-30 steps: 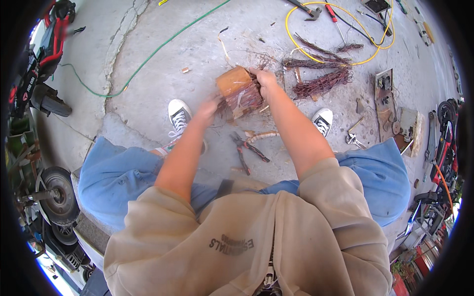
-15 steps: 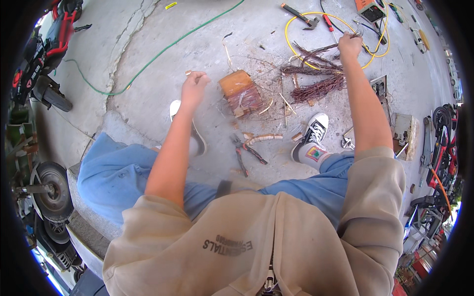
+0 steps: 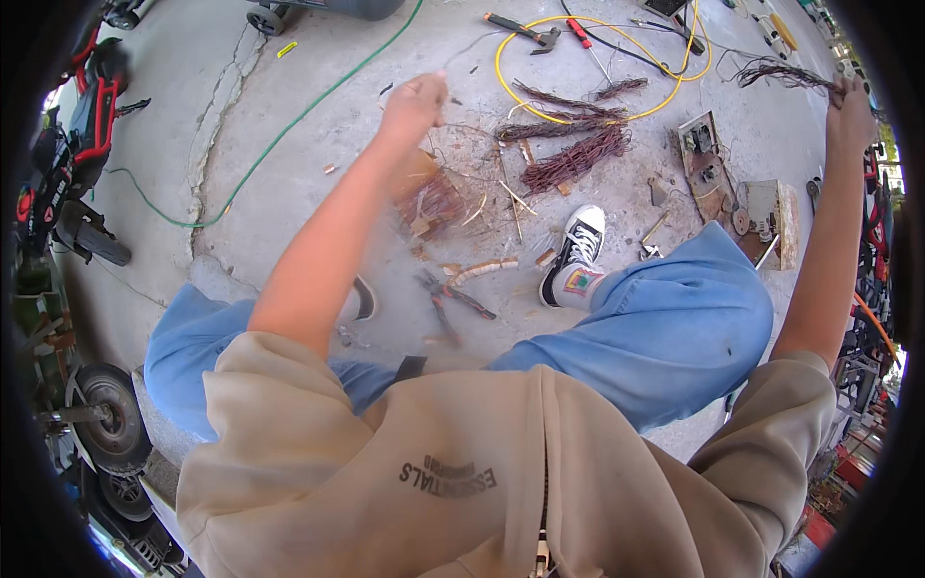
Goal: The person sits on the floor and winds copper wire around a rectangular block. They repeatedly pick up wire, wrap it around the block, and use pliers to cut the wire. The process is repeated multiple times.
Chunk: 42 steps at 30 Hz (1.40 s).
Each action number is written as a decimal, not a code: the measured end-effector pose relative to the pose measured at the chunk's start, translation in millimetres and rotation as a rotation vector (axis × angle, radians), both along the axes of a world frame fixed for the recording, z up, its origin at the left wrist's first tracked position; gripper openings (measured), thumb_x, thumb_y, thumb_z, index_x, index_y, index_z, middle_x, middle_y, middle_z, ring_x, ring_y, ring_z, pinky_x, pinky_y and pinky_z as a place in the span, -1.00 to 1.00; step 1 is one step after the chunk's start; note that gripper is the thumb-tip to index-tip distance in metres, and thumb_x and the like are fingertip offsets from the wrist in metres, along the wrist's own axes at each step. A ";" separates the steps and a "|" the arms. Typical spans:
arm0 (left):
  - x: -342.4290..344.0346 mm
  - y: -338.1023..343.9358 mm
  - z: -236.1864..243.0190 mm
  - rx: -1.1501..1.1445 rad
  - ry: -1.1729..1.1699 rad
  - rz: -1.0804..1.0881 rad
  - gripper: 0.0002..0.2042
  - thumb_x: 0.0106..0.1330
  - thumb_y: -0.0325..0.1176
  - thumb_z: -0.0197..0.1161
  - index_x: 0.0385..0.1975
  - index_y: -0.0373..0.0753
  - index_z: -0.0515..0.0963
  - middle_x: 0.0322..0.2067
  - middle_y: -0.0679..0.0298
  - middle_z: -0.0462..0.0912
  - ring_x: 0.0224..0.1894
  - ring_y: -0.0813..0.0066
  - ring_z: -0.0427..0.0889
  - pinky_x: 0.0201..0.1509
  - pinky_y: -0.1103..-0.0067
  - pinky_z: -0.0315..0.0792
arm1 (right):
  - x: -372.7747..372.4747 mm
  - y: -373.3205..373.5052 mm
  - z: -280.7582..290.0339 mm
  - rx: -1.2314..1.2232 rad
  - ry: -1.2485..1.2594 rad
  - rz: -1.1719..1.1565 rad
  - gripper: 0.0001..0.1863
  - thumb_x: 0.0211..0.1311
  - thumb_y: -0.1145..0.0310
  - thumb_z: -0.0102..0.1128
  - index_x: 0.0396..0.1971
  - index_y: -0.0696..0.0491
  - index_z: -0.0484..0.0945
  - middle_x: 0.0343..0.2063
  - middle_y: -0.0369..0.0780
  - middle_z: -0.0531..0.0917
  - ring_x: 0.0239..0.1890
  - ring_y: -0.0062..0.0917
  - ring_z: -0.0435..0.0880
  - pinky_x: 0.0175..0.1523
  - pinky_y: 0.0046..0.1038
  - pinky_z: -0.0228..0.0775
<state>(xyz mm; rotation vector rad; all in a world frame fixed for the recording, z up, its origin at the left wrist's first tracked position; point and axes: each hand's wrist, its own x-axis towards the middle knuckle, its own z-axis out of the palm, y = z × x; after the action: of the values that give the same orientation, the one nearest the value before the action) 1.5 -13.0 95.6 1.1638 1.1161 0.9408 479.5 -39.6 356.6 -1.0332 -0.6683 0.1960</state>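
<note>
My left hand (image 3: 414, 101) is raised in a fist above a brown block wound with copper wire (image 3: 429, 197) on the concrete; I see nothing clearly in the fist. Far out at the right edge, my right hand (image 3: 853, 101) is shut on a dark bundle of loose wire strands (image 3: 780, 72) that trails to the left. Thin stray strands spread around the block. Cut bundles of reddish wire (image 3: 573, 159) lie just beyond my right shoe (image 3: 575, 252). Pliers (image 3: 453, 299) lie between my legs.
A yellow cable loop (image 3: 617, 58), a hammer (image 3: 525, 29) and a red-handled screwdriver (image 3: 578, 34) lie at the top. Metal parts (image 3: 703, 154) and a small box (image 3: 771, 207) sit right. A green cable (image 3: 289, 125) crosses left, near a red machine (image 3: 82, 106) and wheels (image 3: 106, 424).
Both hands left the wound block. My right arm swung far out to the right with a wire bundle; my left hand rose and closed into a fist.
</note>
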 end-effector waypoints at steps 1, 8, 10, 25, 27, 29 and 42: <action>-11.9 3.5 24.7 -0.101 -0.106 0.119 -0.68 0.43 -0.27 0.04 -0.63 -0.12 0.24 -0.68 0.47 0.15 -0.64 0.67 0.10 -0.50 0.63 0.16 | -6.2 -6.3 -19.6 -0.055 0.067 -0.001 -0.83 0.23 0.51 0.19 -0.26 0.26 0.43 -0.48 -0.19 0.50 -0.43 -0.57 0.51 -0.49 -0.63 0.22; -163.6 -41.2 123.4 -0.081 -0.183 0.361 -0.70 0.44 -0.32 -0.02 -0.60 -0.13 0.22 -0.72 0.52 0.03 -0.70 0.72 0.00 -0.63 0.68 -0.02 | -100.9 4.2 -85.4 -0.440 -0.159 0.540 -0.76 0.25 0.28 0.26 -0.28 0.17 0.53 -0.64 -0.43 0.35 -0.57 -0.76 0.33 -0.57 -0.66 0.00; -178.1 -72.4 120.5 -0.127 -0.113 0.369 -0.70 0.43 -0.31 0.00 -0.60 -0.14 0.24 -0.72 0.52 0.04 -0.71 0.73 -0.01 -0.63 0.68 -0.02 | -152.7 10.9 -76.9 -0.423 -0.345 0.570 -0.79 0.25 0.25 0.26 -0.36 0.07 0.49 -0.69 -0.47 0.34 -0.66 -0.80 0.27 -0.60 -0.67 0.01; -243.5 -128.3 58.7 0.416 0.949 0.404 -0.65 0.41 -0.22 0.05 -0.61 -0.30 0.43 -0.70 0.28 0.40 -0.66 0.50 0.36 -0.54 0.53 0.23 | -470.6 -45.1 -227.0 -0.542 -1.037 1.200 -0.18 -0.24 -0.01 0.55 0.02 0.15 0.44 -0.27 -0.05 0.65 -0.20 -0.24 0.62 -0.03 -0.31 0.44; -219.2 -146.6 96.1 0.310 0.738 0.335 -0.66 0.41 -0.23 0.06 -0.60 -0.30 0.43 -0.69 0.27 0.41 -0.66 0.47 0.35 -0.53 0.53 0.23 | -482.9 -47.7 -238.8 -0.463 -1.023 1.171 -0.12 -0.29 0.03 0.58 0.05 0.16 0.40 -0.27 -0.05 0.64 -0.21 -0.24 0.61 -0.01 -0.28 0.43; -209.4 -159.7 110.6 0.430 0.644 0.290 -0.67 0.43 -0.25 0.01 -0.57 -0.30 0.44 -0.67 0.32 0.39 -0.65 0.54 0.32 -0.52 0.60 0.25 | -509.1 -60.6 -224.1 -0.325 -1.075 1.136 -0.11 -0.33 0.03 0.59 0.03 0.20 0.41 -0.31 -0.04 0.64 -0.23 -0.20 0.61 -0.05 -0.27 0.43; -217.2 -150.7 125.0 0.633 0.193 0.196 -0.87 0.20 -0.45 0.13 -0.54 -0.33 0.54 -0.35 0.18 0.55 -0.11 0.38 0.44 0.00 0.46 0.31 | -532.8 -72.9 -209.0 -0.079 -0.671 1.099 -0.71 -0.10 0.33 0.47 -0.47 0.08 0.50 -0.55 -0.26 0.42 -0.52 -0.36 0.46 -0.37 -0.37 0.37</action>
<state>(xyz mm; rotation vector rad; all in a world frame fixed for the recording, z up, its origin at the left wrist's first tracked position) -215.7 -163.7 220.6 1.7034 1.1332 1.4190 -53.3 -112.5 147.5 -0.6932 -1.8216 0.8506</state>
